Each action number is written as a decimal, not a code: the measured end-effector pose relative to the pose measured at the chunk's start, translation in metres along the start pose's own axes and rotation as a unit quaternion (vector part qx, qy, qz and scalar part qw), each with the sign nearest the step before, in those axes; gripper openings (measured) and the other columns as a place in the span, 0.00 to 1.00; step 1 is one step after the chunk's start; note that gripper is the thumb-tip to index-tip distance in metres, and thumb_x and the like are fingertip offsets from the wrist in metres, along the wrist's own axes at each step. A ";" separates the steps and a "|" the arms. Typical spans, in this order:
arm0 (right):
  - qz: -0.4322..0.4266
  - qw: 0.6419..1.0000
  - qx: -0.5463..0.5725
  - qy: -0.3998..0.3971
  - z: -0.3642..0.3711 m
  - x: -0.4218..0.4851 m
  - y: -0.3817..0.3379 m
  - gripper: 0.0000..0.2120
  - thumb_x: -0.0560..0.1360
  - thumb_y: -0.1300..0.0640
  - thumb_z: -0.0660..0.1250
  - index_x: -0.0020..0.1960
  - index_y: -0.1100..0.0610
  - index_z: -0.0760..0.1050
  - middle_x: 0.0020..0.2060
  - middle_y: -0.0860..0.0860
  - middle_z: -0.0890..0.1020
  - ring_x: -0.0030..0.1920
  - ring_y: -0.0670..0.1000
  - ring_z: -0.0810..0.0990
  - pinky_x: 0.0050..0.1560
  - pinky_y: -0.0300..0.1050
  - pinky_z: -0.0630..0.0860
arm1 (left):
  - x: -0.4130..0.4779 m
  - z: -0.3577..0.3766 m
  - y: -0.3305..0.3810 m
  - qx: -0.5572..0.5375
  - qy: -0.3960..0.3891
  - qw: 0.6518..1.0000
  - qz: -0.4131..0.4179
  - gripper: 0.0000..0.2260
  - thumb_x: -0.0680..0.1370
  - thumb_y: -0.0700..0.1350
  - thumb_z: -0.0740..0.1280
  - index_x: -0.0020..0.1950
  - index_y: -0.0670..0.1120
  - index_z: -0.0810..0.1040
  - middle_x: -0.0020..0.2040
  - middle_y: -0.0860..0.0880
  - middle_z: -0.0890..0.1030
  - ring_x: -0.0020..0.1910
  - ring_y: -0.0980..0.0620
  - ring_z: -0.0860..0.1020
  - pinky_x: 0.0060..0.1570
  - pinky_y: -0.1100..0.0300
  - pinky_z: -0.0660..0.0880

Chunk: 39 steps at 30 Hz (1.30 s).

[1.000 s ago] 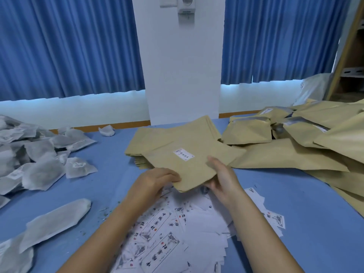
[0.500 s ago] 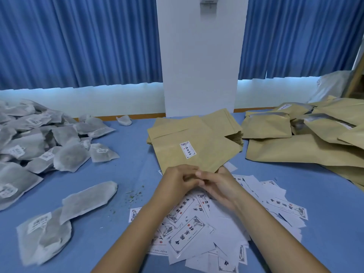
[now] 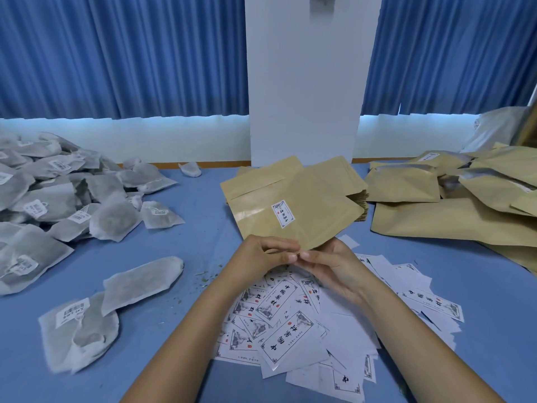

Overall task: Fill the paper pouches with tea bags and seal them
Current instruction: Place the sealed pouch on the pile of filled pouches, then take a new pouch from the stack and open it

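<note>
Over the last second the two hands have closed in on each other, and the labelled pouch (image 3: 308, 216) has sunk from a raised tilt to lie nearly flat at the middle of the bench (image 3: 197, 228). It rests on the stack of empty pouches (image 3: 337, 175).

The left hand (image 3: 260, 254) and right hand (image 3: 331, 264) meet fingertip to fingertip at the pouch's near edge, the fingers drawn together and pinching it. Whether that edge is the mouth, or has been parted at all, cannot be told.

The step in hand looks like getting the pouch open. That would go best by rubbing the two paper layers apart between thumb and finger instead of tearing at them, then holding the mouth wide with one hand.

The pouch is stiff, matt brown paper with a glossy band across its far end and a small white sticker (image 3: 283, 213). The tea bags (image 3: 66, 205), heaped at the left edge, are soft grey pillows of fibrous mesh. One long bag (image 3: 142, 282) lies closer. White printed slips (image 3: 287, 338) are strewn under the wrists, and puffed, filled pouches (image 3: 404, 187) crowd the right edge.
</note>
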State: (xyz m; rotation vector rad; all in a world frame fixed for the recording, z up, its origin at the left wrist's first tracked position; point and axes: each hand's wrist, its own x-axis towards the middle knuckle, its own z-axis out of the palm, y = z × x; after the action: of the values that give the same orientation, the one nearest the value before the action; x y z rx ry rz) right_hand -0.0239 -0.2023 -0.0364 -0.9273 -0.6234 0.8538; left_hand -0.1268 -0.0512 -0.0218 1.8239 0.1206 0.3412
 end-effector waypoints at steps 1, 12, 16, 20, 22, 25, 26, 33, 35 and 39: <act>-0.002 1.000 -0.002 -0.016 -0.001 0.000 0.000 0.22 0.70 0.69 0.71 0.60 0.75 0.69 0.59 0.67 0.78 0.64 0.63 0.75 0.59 0.49 0.76 | 0.000 0.000 0.000 -0.002 0.000 1.000 -0.001 0.10 0.72 0.40 0.74 0.52 0.47 0.85 0.53 0.59 0.83 0.52 0.66 0.79 0.47 0.77 0.71; -0.007 0.999 -0.022 0.032 0.011 -0.005 0.003 0.16 0.71 0.76 0.63 0.58 0.75 0.71 0.53 0.68 0.80 0.58 0.63 0.79 0.59 0.52 0.77 | -0.002 0.000 0.001 0.254 0.063 0.957 0.126 0.05 0.75 0.40 0.69 0.48 0.44 0.85 0.49 0.54 0.84 0.48 0.60 0.80 0.47 0.69 0.75; -0.027 0.992 0.029 0.120 0.021 -0.003 0.008 0.16 0.74 0.79 0.54 0.59 0.73 0.71 0.47 0.64 0.82 0.49 0.58 0.83 0.48 0.48 0.81 | -0.003 0.014 0.003 0.420 0.079 0.872 0.238 0.06 0.75 0.37 0.67 0.41 0.35 0.80 0.38 0.42 0.81 0.38 0.44 0.78 0.38 0.49 0.75; -0.067 0.985 0.029 0.155 0.033 -0.002 0.008 0.13 0.77 0.75 0.52 0.54 0.70 0.73 0.39 0.60 0.82 0.42 0.54 0.82 0.43 0.45 0.82 | -0.003 0.021 0.010 0.429 0.130 0.841 0.304 0.03 0.72 0.34 0.70 0.40 0.35 0.78 0.38 0.42 0.79 0.37 0.44 0.78 0.31 0.50 0.75; -0.074 0.985 -0.003 0.157 0.038 -0.003 0.009 0.14 0.78 0.74 0.52 0.55 0.67 0.74 0.40 0.58 0.82 0.40 0.51 0.81 0.39 0.41 0.80 | -0.001 0.024 0.011 0.458 0.106 0.846 0.252 0.10 0.76 0.42 0.69 0.53 0.38 0.77 0.54 0.44 0.78 0.53 0.46 0.75 0.45 0.51 0.75; -0.062 0.983 -0.058 0.161 0.043 -0.004 0.011 0.15 0.78 0.74 0.50 0.54 0.65 0.74 0.34 0.56 0.80 0.31 0.48 0.78 0.32 0.38 0.77 | 0.000 0.026 0.007 0.508 0.099 0.837 0.177 0.17 0.81 0.49 0.61 0.66 0.43 0.70 0.67 0.50 0.71 0.62 0.50 0.70 0.47 0.57 0.71; -0.055 0.981 -0.078 0.166 0.043 -0.005 0.011 0.15 0.78 0.74 0.49 0.50 0.64 0.73 0.30 0.54 0.78 0.27 0.47 0.76 0.28 0.37 0.74 | -0.001 0.028 0.006 0.532 0.101 0.822 0.177 0.16 0.82 0.47 0.59 0.68 0.43 0.68 0.65 0.50 0.71 0.60 0.50 0.71 0.46 0.56 0.72; -0.065 0.962 -0.178 0.197 0.043 -0.005 0.014 0.14 0.77 0.73 0.52 0.37 0.60 0.68 0.27 0.52 0.65 0.29 0.47 0.61 0.30 0.38 0.61 | -0.012 0.039 0.017 0.529 0.120 0.823 0.168 0.15 0.64 0.30 0.72 0.49 0.38 0.78 0.33 0.46 0.77 0.28 0.46 0.77 0.23 0.58 0.68; -0.054 0.960 -0.167 0.216 0.039 -0.005 0.017 0.12 0.75 0.75 0.52 0.43 0.67 0.72 0.33 0.57 0.74 0.35 0.53 0.73 0.39 0.45 0.75 | -0.009 0.033 0.020 0.439 0.186 0.872 0.112 0.06 0.74 0.34 0.65 0.51 0.39 0.73 0.34 0.45 0.73 0.31 0.42 0.73 0.30 0.55 0.68; -0.042 0.953 -0.148 0.261 0.034 -0.003 0.018 0.09 0.75 0.74 0.55 0.50 0.69 0.73 0.40 0.61 0.81 0.41 0.58 0.82 0.45 0.53 0.81 | -0.009 0.019 0.016 0.396 0.275 0.869 0.113 0.06 0.81 0.42 0.58 0.49 0.40 0.70 0.36 0.43 0.74 0.33 0.41 0.73 0.33 0.54 0.66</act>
State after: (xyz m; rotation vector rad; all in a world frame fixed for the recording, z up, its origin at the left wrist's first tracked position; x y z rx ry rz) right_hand -0.0578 -0.1843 -0.0367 -1.3297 -0.3278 0.4108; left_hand -0.1319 -0.0752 -0.0127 2.5045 0.5067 1.1069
